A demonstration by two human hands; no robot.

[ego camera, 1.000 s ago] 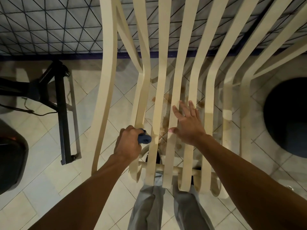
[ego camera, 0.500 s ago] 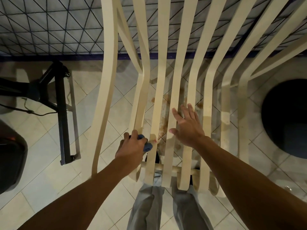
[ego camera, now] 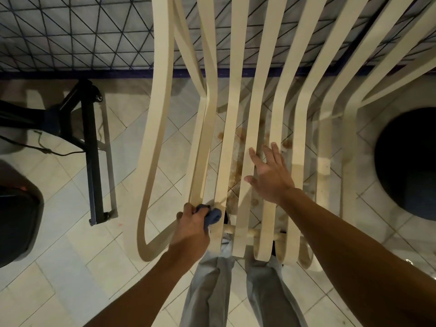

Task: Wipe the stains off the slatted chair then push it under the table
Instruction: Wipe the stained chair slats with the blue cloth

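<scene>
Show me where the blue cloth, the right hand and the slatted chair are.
blue cloth (ego camera: 214,217): head view, on the bunched part that shows.
right hand (ego camera: 271,178): head view, on its back.
slatted chair (ego camera: 238,67): head view, on a middle slat.

Single head-worn view, steeply downward and close over the slatted chair and tiled floor.

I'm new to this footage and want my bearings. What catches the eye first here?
The cream slatted chair fills the middle of the view, with brown stains showing around its middle slats. At its near edge the left hand grips a blue cloth against a slat, while the right hand rests flat on the slats beside the stains.
</scene>
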